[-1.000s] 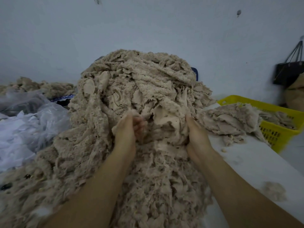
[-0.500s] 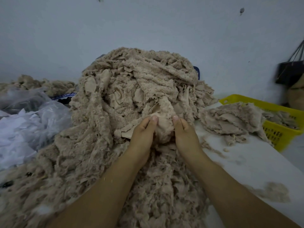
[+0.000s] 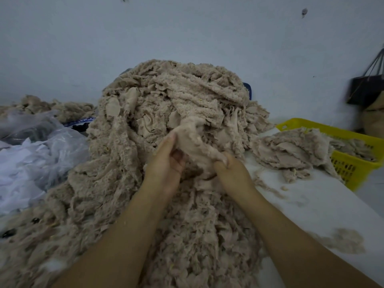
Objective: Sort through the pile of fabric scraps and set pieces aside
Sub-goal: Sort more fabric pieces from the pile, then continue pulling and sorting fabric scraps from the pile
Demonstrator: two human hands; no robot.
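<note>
At the far left, clear plastic bags [image 3: 35, 150] holding white offcuts are lying on the desk [image 3: 315, 206], with a low heap of beige scraps [image 3: 54, 107] sitting behind them against the wall. The tall pile of fabric scraps [image 3: 158, 96], beige and fleecy, is filling the middle and spilling toward the person. The left hand [image 3: 166, 163] is reaching into the front of the pile, its fingers curling and its thumb pressing on the upper edge of a fleecy scrap [image 3: 193, 140]. This scrap is stretching between the two hands, just above them and touching the pile's face. The right hand [image 3: 230, 173] is gripping the scrap's lower end in a closed fist. Further right, a smaller stack of scraps [image 3: 291, 150] is resting on the desk, apart from the pile and leaning over the rim of a yellow basket [image 3: 353, 171], which is also holding scraps. A small label on the basket's rim is showing too blurred to read. A black bag [image 3: 365, 90] is hanging on the wall beyond.
</note>
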